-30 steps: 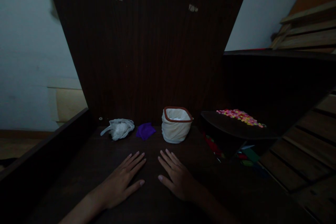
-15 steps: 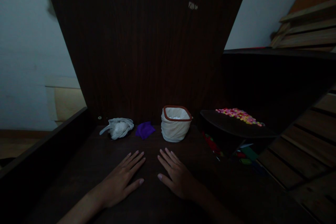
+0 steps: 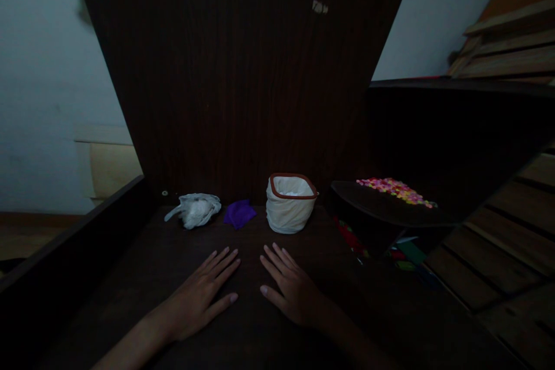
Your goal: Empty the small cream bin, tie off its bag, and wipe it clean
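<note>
Purple cloth (image 3: 240,214), brown-rimmed basket (image 3: 288,215) beyond your left hand (image 3: 203,295), right hand (image 3: 292,289); both splayed palm-down on dark tabletop (image 3: 247,329).

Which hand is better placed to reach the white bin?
Probably the right hand: it looks free, and the white bin stands just ahead of its fingertips. The left hand looks free too, but its fingertips are nearer the purple cloth.

From afar I saw a bare left hand (image 3: 203,295) and a bare right hand (image 3: 292,293) with slim fingers (image 3: 228,273), rounded thumbnails (image 3: 233,298) and slender forearms (image 3: 145,335), also bare.
</note>
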A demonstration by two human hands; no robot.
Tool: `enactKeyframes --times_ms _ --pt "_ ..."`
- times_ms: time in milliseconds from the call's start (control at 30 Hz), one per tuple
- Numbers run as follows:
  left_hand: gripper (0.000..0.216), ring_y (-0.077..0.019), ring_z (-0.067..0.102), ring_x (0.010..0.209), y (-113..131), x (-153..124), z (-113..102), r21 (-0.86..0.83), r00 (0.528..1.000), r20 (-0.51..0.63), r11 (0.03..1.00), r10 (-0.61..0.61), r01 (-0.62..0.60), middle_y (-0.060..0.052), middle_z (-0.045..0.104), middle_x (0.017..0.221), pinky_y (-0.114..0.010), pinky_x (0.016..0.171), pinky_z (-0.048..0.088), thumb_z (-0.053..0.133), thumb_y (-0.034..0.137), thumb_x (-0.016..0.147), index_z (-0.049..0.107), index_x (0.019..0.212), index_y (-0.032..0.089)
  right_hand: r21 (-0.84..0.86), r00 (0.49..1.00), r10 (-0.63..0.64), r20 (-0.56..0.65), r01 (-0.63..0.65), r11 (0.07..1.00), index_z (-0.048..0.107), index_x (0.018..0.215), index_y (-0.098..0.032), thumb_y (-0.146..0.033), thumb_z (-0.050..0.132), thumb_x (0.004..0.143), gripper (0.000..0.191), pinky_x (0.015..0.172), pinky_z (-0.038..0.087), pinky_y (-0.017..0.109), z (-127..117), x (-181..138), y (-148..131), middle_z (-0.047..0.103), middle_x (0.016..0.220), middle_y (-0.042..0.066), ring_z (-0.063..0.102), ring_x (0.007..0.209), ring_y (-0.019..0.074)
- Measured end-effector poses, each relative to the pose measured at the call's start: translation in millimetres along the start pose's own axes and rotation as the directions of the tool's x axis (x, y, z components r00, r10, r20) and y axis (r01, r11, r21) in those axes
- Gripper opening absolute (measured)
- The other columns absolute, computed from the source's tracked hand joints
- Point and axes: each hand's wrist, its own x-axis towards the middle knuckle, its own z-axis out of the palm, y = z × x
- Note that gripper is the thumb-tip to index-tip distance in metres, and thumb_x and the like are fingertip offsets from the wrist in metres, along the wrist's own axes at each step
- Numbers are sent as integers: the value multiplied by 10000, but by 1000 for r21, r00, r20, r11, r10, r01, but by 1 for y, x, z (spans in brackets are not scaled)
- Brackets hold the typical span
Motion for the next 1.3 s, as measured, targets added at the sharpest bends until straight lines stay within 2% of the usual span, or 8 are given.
enactKeyframes --times_ms 367,733,900,1100,1300 --pt "657 -339 309 1507 2 2 -2 12 995 90 999 -44 43 -65 265 1647 -593 1194 354 467 533 1019 236 1594 314 -1 1000 -7 -16 7 1000 407 1539 -93 -453 475 1018 637 1247 224 561 0 0 -1 276 1636 159 179 1543 332" --pt "663 -336 328 1498 0 0 1 20 999 33 1000 -13 12 -65 277 1643 -564 1203 352 497 508 1018 230 1595 320 -25 1000 -17 -18 17 1000 390 1547 -97 -450 464 1026 634 1244 233 562 2 0 1 256 1641 149 182 1542 329" --pt "660 -325 309 1511 0 0 1 42 997 71 999 -22 19 -63 247 1653 -554 1215 336 455 526 1030 210 1602 307 -54 999 -30 -21 29 998 380 1551 -93 -448 456 1030 634 1246 230 554 4 0 3 262 1640 144 187 1540 331" --pt "661 -331 307 1508 -1 0 2 23 999 41 1000 -5 4 -60 259 1650 -558 1208 348 480 507 1027 205 1600 325 -66 998 -43 -38 41 997 390 1547 -97 -430 481 1024 627 1242 247 554 6 0 4 270 1637 145 198 1537 334" --pt "650 -346 276 1513 4 3 -3 30 993 109 998 -50 47 -82 238 1650 -592 1201 339 442 533 1032 243 1596 277 -67 997 -56 -59 52 996 385 1551 -112 -435 468 1028 621 1233 263 563 9 -1 7 269 1639 138 205 1536 335"
